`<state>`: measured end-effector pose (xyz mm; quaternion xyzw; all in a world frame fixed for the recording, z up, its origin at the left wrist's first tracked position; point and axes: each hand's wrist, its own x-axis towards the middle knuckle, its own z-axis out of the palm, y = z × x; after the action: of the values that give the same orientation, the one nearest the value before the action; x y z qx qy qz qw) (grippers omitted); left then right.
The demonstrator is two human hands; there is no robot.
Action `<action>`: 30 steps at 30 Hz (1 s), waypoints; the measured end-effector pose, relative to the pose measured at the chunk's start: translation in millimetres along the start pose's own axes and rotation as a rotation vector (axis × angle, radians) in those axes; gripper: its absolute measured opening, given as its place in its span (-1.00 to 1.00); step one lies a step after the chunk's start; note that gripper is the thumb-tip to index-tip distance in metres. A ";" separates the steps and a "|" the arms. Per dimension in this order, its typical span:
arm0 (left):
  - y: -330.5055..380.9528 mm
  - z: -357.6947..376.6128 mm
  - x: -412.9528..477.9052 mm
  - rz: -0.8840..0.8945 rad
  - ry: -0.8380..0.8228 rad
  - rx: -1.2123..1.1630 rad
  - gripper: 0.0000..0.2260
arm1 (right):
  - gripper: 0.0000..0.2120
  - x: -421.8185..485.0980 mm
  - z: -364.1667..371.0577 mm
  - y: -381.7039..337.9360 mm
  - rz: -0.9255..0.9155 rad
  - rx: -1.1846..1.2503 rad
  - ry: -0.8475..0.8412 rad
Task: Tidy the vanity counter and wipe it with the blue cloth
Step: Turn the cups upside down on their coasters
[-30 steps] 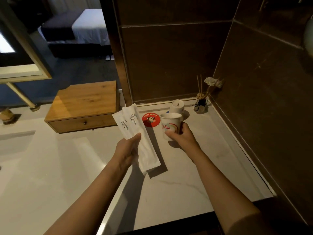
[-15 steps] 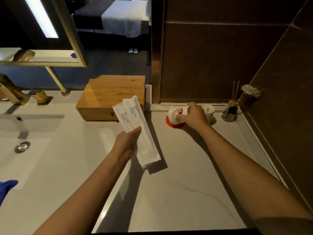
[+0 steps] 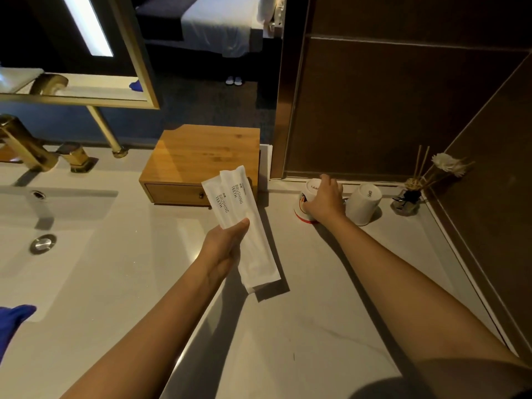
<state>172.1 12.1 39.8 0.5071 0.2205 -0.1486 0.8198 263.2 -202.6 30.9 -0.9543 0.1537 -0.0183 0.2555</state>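
My left hand [image 3: 223, 249] holds two white toothbrush packets [image 3: 244, 226] printed "BRUSHING TEETH" above the middle of the white counter [image 3: 302, 326]. My right hand [image 3: 326, 201] rests on a white cup with a red print [image 3: 305, 197], which stands upside down on a red coaster [image 3: 302, 218] near the back wall. A second white cup [image 3: 364, 203] stands upside down just to its right. The blue cloth [image 3: 13, 321] lies at the far left edge, beside the sink.
A wooden drawer box [image 3: 201, 159] stands at the back, left of the cups. A reed diffuser with a white flower [image 3: 408, 197] fills the back right corner. The sink basin [image 3: 43, 226] and gold faucet [image 3: 26, 148] are on the left, under a gold-framed mirror [image 3: 86, 53].
My right hand carried the printed cup back, turned it over and set it upside down on the red coaster. The view swung left, bringing the sink and blue cloth into sight.
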 end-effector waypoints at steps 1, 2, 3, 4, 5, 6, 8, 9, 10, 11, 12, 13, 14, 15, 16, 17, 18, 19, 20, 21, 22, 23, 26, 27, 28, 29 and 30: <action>0.1 -1.4 0.7 -0.003 -0.004 -0.001 -0.59 | -0.26 -1.2 3.3 1.9 0.041 0.069 0.019; 0.2 -2.6 1.3 -0.005 -0.005 0.001 -0.60 | -0.25 -3.1 7.0 4.6 0.086 0.152 0.035; 0.3 -3.5 1.6 -0.007 -0.003 0.004 -0.60 | -0.25 -5.4 11.0 7.7 0.125 0.237 0.044; 0.4 -4.4 1.9 -0.007 0.000 0.006 -0.60 | -0.26 -8.5 15.2 11.5 0.147 0.307 0.042; 0.3 -5.0 2.6 -0.007 0.001 0.003 -0.60 | -0.28 -11.9 19.6 15.6 0.156 0.353 0.033; 0.2 -5.6 3.3 -0.007 0.001 -0.004 -0.60 | -0.30 -15.4 23.4 19.8 0.157 0.378 0.026; 0.4 -6.8 4.3 -0.010 0.003 -0.012 -0.59 | -0.34 -19.6 28.8 25.8 0.156 0.405 0.039; 0.7 -7.4 5.0 -0.011 0.005 -0.014 -0.59 | -0.35 -20.0 30.0 27.1 0.160 0.409 0.049; 0.8 -8.1 5.7 -0.013 0.006 -0.016 -0.59 | -0.35 -20.0 30.5 27.5 0.168 0.408 0.054; 0.7 -8.8 6.3 -0.013 0.006 -0.019 -0.60 | -0.36 -19.8 30.6 27.8 0.177 0.405 0.059; 0.7 -9.4 6.7 -0.013 0.005 -0.024 -0.60 | -0.36 -19.5 30.5 28.2 0.183 0.401 0.065; 0.7 -9.8 7.0 -0.014 0.004 -0.030 -0.61 | -0.36 -19.6 30.3 29.0 0.186 0.395 0.073; 0.5 -10.4 7.3 -0.016 0.002 -0.036 -0.61 | -0.36 -19.9 30.0 30.1 0.188 0.390 0.082; 0.2 -10.5 7.8 -0.018 0.001 -0.038 -0.61 | -0.36 -20.3 29.8 31.2 0.188 0.386 0.089; 0.0 -10.8 8.1 -0.018 0.002 -0.039 -0.61 | -0.36 -20.5 29.7 32.1 0.189 0.385 0.093; -0.2 -10.7 8.4 -0.019 0.004 -0.038 -0.61 | -0.36 -20.5 29.6 32.7 0.190 0.386 0.096; -0.3 -10.6 8.7 -0.020 0.007 -0.038 -0.61 | -0.37 -20.5 29.6 33.0 0.191 0.387 0.096; -0.5 -10.6 9.0 -0.020 0.009 -0.038 -0.61 | -0.37 -20.2 29.5 33.1 0.191 0.387 0.094; -0.7 -10.7 9.3 -0.022 0.010 -0.037 -0.61 | -0.36 -20.1 29.5 33.3 0.188 0.386 0.090; -0.7 -10.5 9.6 -0.023 0.010 -0.036 -0.61 | -0.36 -19.7 29.3 33.4 0.184 0.385 0.084; -0.6 -10.5 9.6 -0.025 0.010 -0.034 -0.61 | -0.36 -19.4 29.0 33.4 0.180 0.386 0.079; -0.4 -10.3 9.6 -0.026 0.011 -0.031 -0.61 | -0.36 -19.0 28.6 33.3 0.176 0.390 0.075; 0.6 -10.3 10.8 -0.027 0.013 -0.026 -0.61 | -0.35 -17.1 27.0 32.1 0.173 0.400 0.053; 1.0 -10.2 11.4 -0.030 0.012 -0.031 -0.61 | -0.35 -16.6 26.8 32.0 0.170 0.406 0.044; 1.4 -10.2 11.9 -0.033 0.012 -0.035 -0.60 | -0.35 -16.3 26.7 32.1 0.165 0.414 0.039; 1.7 -10.2 12.3 -0.036 0.012 -0.037 -0.60 | -0.35 -16.0 26.8 32.4 0.159 0.422 0.037; 1.8 -10.3 12.6 -0.039 0.013 -0.036 -0.59 | -0.35 -15.9 26.8 32.9 0.155 0.426 0.035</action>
<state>181.5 22.0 30.7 0.4888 0.2383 -0.1574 0.8244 241.8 -211.9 -7.9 -0.8637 0.2237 -0.0474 0.4491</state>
